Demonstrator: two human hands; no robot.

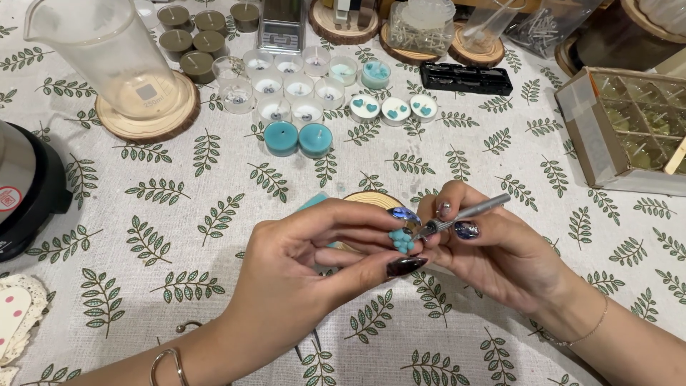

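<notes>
Trimming a small teal wax piece.
Left hand [307, 264] pinches the wax piece [401, 241]; right hand [493, 246] grips a metal tool [464, 213] closed. Several tealight cups [286, 86] on the tabletop [179, 214] stand unfilled.

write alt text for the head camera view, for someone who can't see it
Over a leaf-print tablecloth, the left hand pinches a small teal wax piece while the right hand holds a thin metal tool to it. Behind sit rows of tealight candles and a clear measuring jug.
</notes>
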